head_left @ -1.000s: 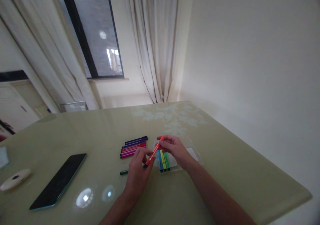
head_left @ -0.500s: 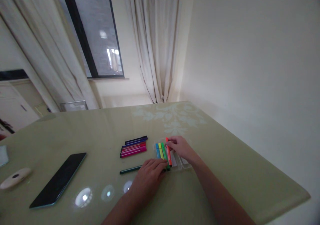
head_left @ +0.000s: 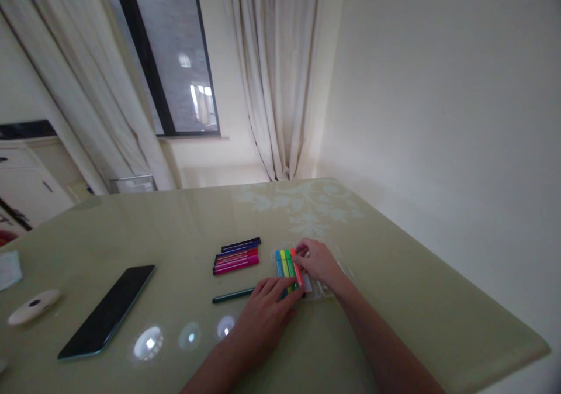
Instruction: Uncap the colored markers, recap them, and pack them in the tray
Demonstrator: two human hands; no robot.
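a: where do we have the slim, bright orange plastic marker (head_left: 298,272)?

b: at the shallow, clear plastic case (head_left: 314,296) on the glossy pale green counter (head_left: 175,230), just right of the slim green plastic marker (head_left: 290,265). past that come the slim yellow plastic marker (head_left: 284,265) and the slim blue plastic marker (head_left: 279,265).

a: why do we have them side by side?

b: we'd judge it's so each can lie flat against its neighbour and waste no room.

a: and our right hand (head_left: 319,261)?

b: its grip is closed to a small pinch, thumb and fingers on the orange marker's upper end, probably to line it up with the others.

a: our left hand (head_left: 270,306)?

b: it lies palm down across the lower ends, fingertips by the orange marker's bottom, likely to steady them. whether that grip pinches anything, we cannot tell; the knuckles hide it.

a: what sits apart?

b: a slim dark green plastic marker (head_left: 230,296), partly behind our left hand, and a cluster of dark blue, red and magenta plastic markers (head_left: 237,261), laid roughly parallel, perhaps to keep each colour easy to reach.
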